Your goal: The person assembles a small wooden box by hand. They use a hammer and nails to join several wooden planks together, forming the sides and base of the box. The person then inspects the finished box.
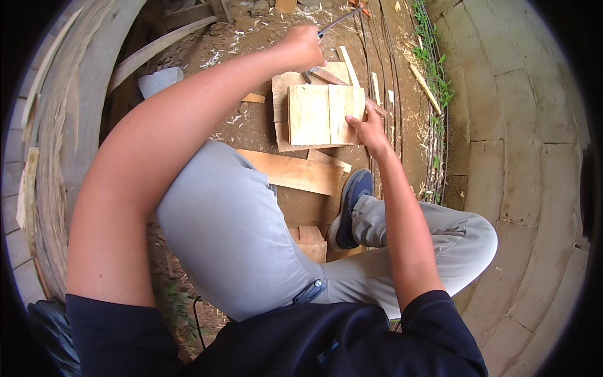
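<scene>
My left hand is closed around a tool with a bit of blue at the grip. Its long, thin dark shaft points up and to the right; the exact kind is unclear. My right hand grips the right edge of a pale wooden panel, thumb on top and fingers mostly hidden. A seam runs down this panel. Below it lies another wooden piece, partly covered. Just past the panel's far edge is what looks like a hammer with a wooden handle, partly hidden by the panel.
A long board lies on the dirt near my shoe. More wood scraps sit between my legs. Thin dark rods run along the ground beside a block wall. Large timber stands at left, near a grey block.
</scene>
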A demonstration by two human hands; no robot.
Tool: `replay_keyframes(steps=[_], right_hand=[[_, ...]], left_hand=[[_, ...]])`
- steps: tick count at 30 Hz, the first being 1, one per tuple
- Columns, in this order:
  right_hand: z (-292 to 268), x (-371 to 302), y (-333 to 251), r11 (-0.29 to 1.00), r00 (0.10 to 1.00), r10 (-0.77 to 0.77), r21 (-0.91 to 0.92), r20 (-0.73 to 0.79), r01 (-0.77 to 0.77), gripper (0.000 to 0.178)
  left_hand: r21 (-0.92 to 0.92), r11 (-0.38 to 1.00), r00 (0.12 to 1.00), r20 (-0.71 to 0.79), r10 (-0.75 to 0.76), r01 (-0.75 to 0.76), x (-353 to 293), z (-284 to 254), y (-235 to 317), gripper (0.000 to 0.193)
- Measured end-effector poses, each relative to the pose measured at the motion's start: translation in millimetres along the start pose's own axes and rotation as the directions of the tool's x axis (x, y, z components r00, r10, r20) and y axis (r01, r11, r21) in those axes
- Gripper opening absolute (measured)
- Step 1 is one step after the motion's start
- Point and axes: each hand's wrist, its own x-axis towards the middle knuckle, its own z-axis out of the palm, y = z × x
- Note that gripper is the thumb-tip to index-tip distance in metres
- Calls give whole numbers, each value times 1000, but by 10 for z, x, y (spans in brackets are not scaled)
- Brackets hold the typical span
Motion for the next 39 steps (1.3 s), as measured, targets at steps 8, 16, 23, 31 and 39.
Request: replay_keyframes(steps=[8, 16, 23, 31, 39], right_hand=[[49, -2, -45, 969, 986, -121, -231, -115, 92, 61], [60, -18, -44, 975, 976, -78, -222, -204, 32, 60], [-11, 78, 95, 990, 982, -1, -139, -190, -26, 59], [94, -115, -30, 996, 986, -92, -13, -138, 91, 80], [92, -203, -88, 967, 966, 103, -205, -239, -154, 94]], left_hand=[[-48, 992, 970, 221, -104, 117, 33, 310, -115, 38], [-90, 983, 930, 349, -117, 158, 32, 935, -385, 69], [-20, 999, 986, 162, -29, 33, -101, 1330, -392, 82], [100, 995, 979, 201, -36, 16, -64, 1309, -387, 85], [129, 992, 975, 221, -21, -8, -56, 1288, -343, 86]])
